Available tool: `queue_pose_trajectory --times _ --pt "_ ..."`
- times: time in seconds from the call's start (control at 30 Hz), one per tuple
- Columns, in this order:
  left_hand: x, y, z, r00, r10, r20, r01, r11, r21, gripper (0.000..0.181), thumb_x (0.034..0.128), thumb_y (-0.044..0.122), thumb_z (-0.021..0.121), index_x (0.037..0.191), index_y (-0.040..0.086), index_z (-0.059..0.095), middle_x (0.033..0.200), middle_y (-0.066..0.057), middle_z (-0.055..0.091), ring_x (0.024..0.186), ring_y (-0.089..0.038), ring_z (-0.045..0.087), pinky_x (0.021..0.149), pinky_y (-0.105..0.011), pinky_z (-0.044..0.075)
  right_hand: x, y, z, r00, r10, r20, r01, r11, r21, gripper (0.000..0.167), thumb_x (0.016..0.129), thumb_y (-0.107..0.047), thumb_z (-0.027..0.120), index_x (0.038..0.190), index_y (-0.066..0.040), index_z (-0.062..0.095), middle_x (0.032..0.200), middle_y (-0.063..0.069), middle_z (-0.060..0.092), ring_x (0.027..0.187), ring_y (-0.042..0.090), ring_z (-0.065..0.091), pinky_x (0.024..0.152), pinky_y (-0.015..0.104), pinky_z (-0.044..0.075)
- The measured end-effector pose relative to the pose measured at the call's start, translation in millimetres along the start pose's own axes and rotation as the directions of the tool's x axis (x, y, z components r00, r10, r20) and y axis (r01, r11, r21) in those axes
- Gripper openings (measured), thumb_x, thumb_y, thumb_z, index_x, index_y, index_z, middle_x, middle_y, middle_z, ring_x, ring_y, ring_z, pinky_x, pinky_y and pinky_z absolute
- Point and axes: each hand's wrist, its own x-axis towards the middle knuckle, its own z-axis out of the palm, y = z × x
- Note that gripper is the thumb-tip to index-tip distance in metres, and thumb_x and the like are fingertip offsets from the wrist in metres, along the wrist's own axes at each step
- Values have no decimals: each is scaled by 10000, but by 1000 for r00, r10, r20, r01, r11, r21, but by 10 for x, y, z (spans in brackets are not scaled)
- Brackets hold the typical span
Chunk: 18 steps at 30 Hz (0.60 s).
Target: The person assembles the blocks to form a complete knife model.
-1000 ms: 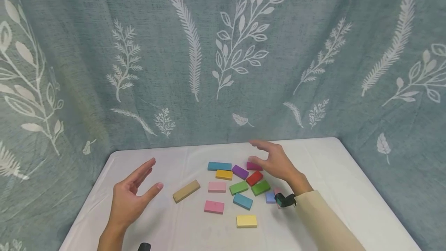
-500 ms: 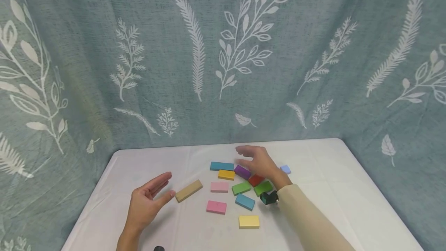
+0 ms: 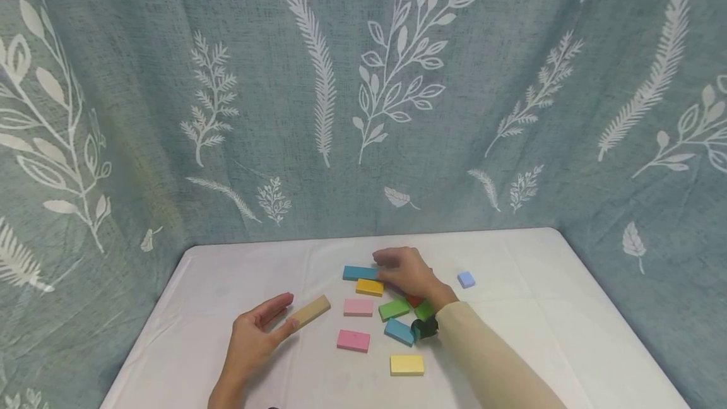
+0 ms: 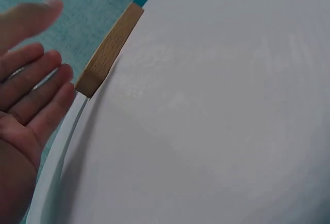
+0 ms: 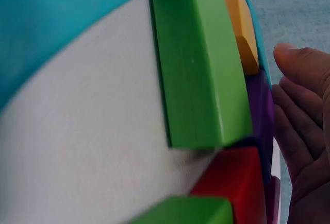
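Note:
My left hand (image 3: 255, 339) hovers at the near end of a tan wooden block (image 3: 312, 312), fingers extended and thumb apart. In the left wrist view the fingertips (image 4: 64, 74) lie beside the end of that block; whether they touch it I cannot tell. My right hand (image 3: 410, 275) is at the right end of a long blue block (image 3: 359, 273), over the place of a purple block (image 5: 262, 116) that it hides from the head view. Its fingers look loosely extended in the right wrist view, behind the purple block, and no held thing shows.
Around the hands lie orange (image 3: 370, 288), light pink (image 3: 358, 307), darker pink (image 3: 353, 341), green (image 3: 394, 309), short blue (image 3: 400, 332) and yellow (image 3: 407, 365) blocks. Red (image 3: 414, 301) and another green (image 3: 424, 310) are partly under my right wrist. A periwinkle block (image 3: 466, 279) lies right.
My left hand has moved right, up to the tan block. My right hand has moved left and lower, from near the magenta block over the purple one towards the long blue block.

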Motion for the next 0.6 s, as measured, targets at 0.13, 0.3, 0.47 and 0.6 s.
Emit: queue_pose_trajectory --times 0.13,0.3,0.47,0.6 --pt "-13 -36 19 1000 -22 6 22 999 46 536 866 0 901 1364 -52 710 1372 -228 748 1276 -297 754 1028 -157 593 38 -5 51 1000 16 10 -16 1000 -21 428 1004 -161 804 1422 -119 728 1397 34 765 1336 247 707 1176 475 577" --pt "-15 -38 54 999 -37 11 34 980 195 481 863 -32 887 1324 10 760 1326 -159 786 1285 -332 747 1075 -264 612 41 -7 57 999 32 6 -32 999 -20 430 1002 -154 803 1424 -125 725 1403 38 762 1346 257 703 1178 476 575" --pt "-30 16 53 1000 -1 20 -7 926 377 459 857 -33 888 1298 35 777 1314 -140 794 1288 -362 741 1152 -481 568 35 -7 61 999 47 4 -47 998 -35 449 985 -156 821 1424 -136 729 1395 29 765 1338 255 703 1173 481 580" --pt "-35 55 57 999 12 35 -26 898 439 452 845 -44 891 1278 33 785 1311 -157 791 1290 -390 735 1153 -525 561 38 -3 75 998 55 0 -55 998 -42 446 983 -153 819 1420 -145 732 1392 26 765 1334 261 699 1176 493 577"
